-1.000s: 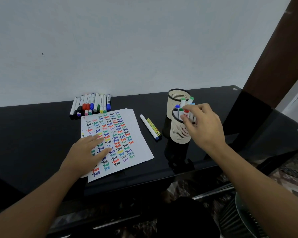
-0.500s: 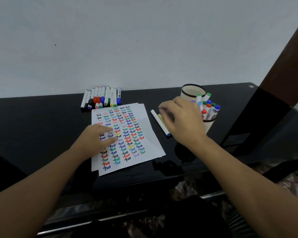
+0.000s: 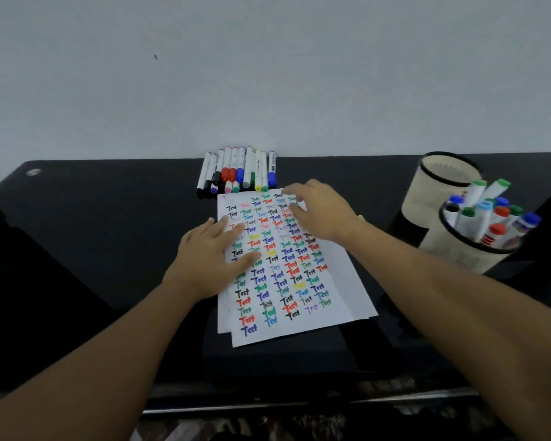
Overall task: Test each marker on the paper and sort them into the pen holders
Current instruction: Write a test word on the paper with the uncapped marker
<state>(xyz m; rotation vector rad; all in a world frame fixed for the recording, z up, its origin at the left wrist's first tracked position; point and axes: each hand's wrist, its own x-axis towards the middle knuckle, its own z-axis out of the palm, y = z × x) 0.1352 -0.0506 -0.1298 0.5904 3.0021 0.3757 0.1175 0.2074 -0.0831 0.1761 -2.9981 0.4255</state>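
Note:
A white paper (image 3: 331,281) covered with coloured "Test" words lies on the black table. My left hand (image 3: 213,259) rests flat on its left side. My right hand (image 3: 318,211) hovers over the paper's top right part with relaxed, spread fingers and holds nothing. A row of several markers (image 3: 239,170) lies just beyond the paper's far edge, ahead of my right fingertips. At the right, the near pen holder (image 3: 465,253) has several markers standing in it. The far pen holder (image 3: 433,189) behind it looks empty. A marker that lay right of the paper is hidden by my right hand.
The black glossy table (image 3: 109,233) runs up against a pale wall (image 3: 268,74). A round metal fitting (image 3: 33,172) sits in the table's far left corner. The table's front edge (image 3: 268,405) is near me, with patterned floor below.
My right hand left the near pen holder and moved left, across the loose markers, to above the paper's top right. The camera turned right to left; my left hand stayed on the paper.

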